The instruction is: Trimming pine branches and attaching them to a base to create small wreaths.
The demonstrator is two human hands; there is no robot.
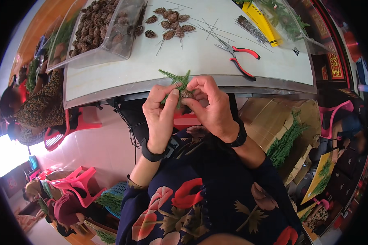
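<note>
Just off the table's near edge, a small green artificial pine sprig [182,81] is held between my two hands. My left hand [158,107] pinches its stem with thumb and forefinger. In the fingers of my right hand [210,104] sits a small brown pine cone [187,94], pressed against the sprig. Whether wire joins the two is hidden by my fingers. Beyond my hands, a cluster of brown pine cones [173,25] with thin wire tails lies on the white table [122,75]. Long-nose pliers with red and black handles [243,61] rest to the right, jaws apart.
A clear plastic bin [122,45] of pine cones stands at the far left. Loose wires [212,30] and a yellow packet [259,20] lie far right, beside another clear bin [302,24] with greenery. Right of me is a cardboard box [274,122] holding green sprigs. Other people sit around.
</note>
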